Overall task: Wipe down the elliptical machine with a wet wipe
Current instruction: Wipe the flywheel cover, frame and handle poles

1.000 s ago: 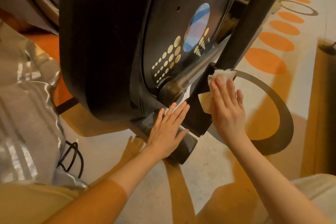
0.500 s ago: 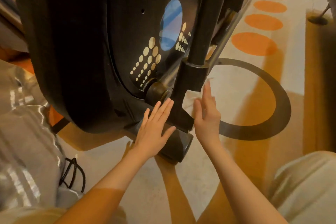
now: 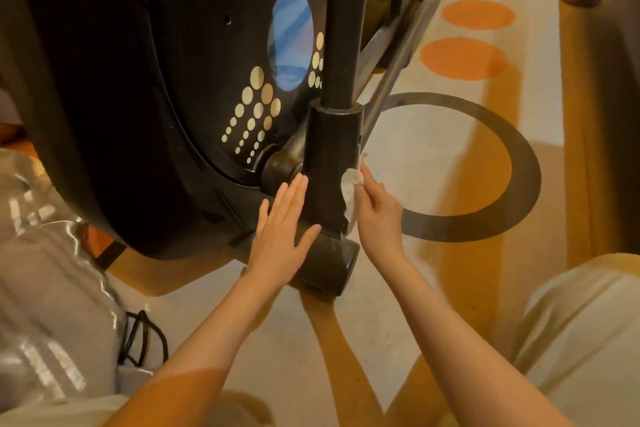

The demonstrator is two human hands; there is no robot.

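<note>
The black elliptical machine (image 3: 166,87) fills the upper left, its flywheel cover marked with cream dots and a blue oval. A black upright post (image 3: 332,156) rises from the base bar (image 3: 329,260). My left hand (image 3: 280,236) lies flat with straight fingers on the base beside the post. To the right of the post, my right hand (image 3: 375,215) presses a white wet wipe (image 3: 350,191) against the post's lower right side; most of the wipe is hidden between palm and post.
The floor (image 3: 433,156) is pale with orange dots and a dark ring. A grey shiny cover (image 3: 52,270) and a black cable (image 3: 142,340) lie at the left. My pale trouser leg (image 3: 581,340) is at the lower right. A metal rail (image 3: 401,45) runs back from the post.
My right hand has slid with the wipe from the post's front face round to its lower right side. The view has shifted left and closer. My left hand stays on the base.
</note>
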